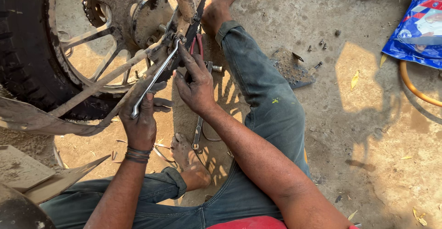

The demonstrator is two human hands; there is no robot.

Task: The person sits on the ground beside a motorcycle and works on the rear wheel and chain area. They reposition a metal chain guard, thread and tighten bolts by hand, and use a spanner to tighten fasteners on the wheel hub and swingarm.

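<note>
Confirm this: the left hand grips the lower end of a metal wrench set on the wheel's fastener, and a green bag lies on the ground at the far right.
One detail is wrong: the bag is blue, not green, as the head view shows. The left hand does grip the wrench at its lower end.

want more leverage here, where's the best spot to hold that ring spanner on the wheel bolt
Grip the ring spanner at its free lower end, where the left hand is wrapped around it. The shaft slants down and left from the bolt beside the rear wheel, so come from below-left, fingers across the shaft. The right hand sits near the head.
</note>
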